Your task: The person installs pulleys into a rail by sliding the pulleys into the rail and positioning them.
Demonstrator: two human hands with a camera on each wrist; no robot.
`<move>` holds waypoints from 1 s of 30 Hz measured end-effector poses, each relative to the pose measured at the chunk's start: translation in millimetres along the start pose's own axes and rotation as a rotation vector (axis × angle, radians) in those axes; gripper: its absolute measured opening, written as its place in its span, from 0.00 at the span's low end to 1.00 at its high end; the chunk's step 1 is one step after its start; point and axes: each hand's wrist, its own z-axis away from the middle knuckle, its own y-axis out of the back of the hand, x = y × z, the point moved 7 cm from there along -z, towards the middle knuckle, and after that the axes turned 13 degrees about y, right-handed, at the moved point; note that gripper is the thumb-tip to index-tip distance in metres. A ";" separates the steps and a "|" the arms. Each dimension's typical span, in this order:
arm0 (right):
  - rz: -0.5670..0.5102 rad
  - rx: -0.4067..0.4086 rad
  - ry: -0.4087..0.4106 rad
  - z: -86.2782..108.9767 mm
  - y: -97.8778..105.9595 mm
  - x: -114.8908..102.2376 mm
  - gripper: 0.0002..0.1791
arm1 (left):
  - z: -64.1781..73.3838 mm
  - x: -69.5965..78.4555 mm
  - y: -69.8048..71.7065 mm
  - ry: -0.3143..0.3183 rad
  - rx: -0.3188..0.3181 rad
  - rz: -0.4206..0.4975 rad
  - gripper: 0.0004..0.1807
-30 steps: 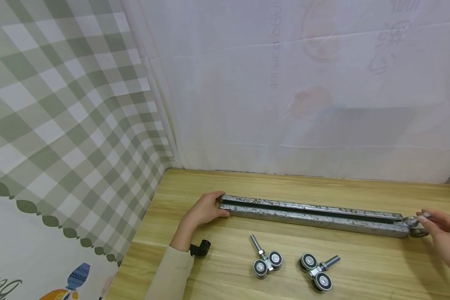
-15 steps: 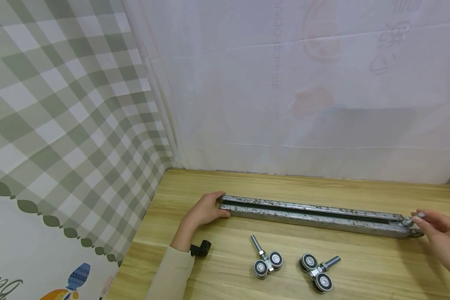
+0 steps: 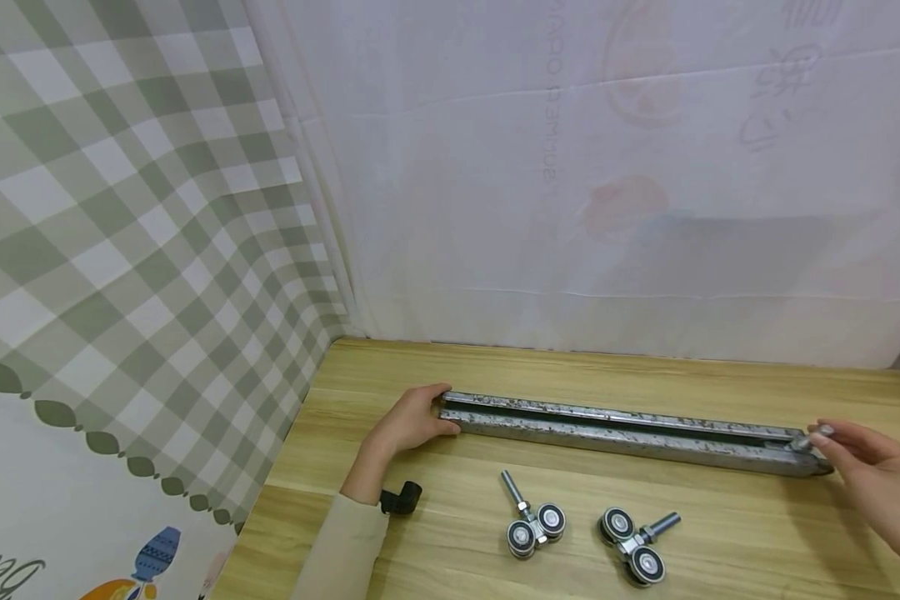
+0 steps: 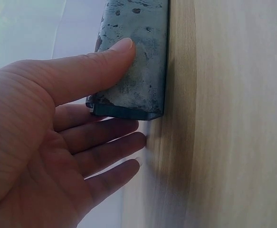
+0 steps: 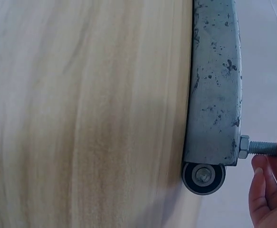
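Observation:
A long, scuffed metal channel rail (image 3: 630,447) lies across the wooden table, its slot facing up. At its left end my left hand (image 3: 408,421) grips it; the left wrist view has the thumb pressed on the side wall, with the fingers behind and below the end. My right hand (image 3: 877,475) pinches the threaded bolt (image 5: 262,148) of a roller trolley at the right end. That bolt sticks up out of the slot. One wheel (image 5: 203,178) still protrudes from the rail's mouth in the right wrist view, while the trolley's other wheels are hidden.
Two more roller trolleys lie in front of the rail, one with its bolt pointing away (image 3: 534,527), the other angled right (image 3: 632,543). A white printed cloth (image 3: 495,208) hangs behind the table (image 3: 450,508), and a green checked cloth (image 3: 157,208) hangs at the left.
My right hand has moved left, sliding the trolley from outside the rail's right end mostly into it. The left hand and the two loose trolleys have stayed put.

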 end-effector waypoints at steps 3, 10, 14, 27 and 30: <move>0.014 0.002 -0.026 0.5 -1.6 1.0 0.13 | -0.3 -0.3 -0.1 0.000 0.001 0.000 0.42; 0.085 -0.018 -0.063 1.0 -3.3 3.3 0.26 | 0.4 -0.1 -0.4 0.001 -0.006 0.006 0.42; 0.063 -0.008 -0.008 1.2 -3.5 -0.9 0.26 | 0.3 -0.4 -0.6 0.005 -0.006 0.007 0.42; 0.120 -0.059 0.071 1.7 -6.6 -13.3 0.22 | -1.1 -1.7 -1.7 -0.002 0.001 -0.004 0.42; 0.150 -0.075 0.063 1.2 -6.1 -13.5 0.23 | -1.4 -1.1 -1.7 -0.005 0.001 -0.007 0.42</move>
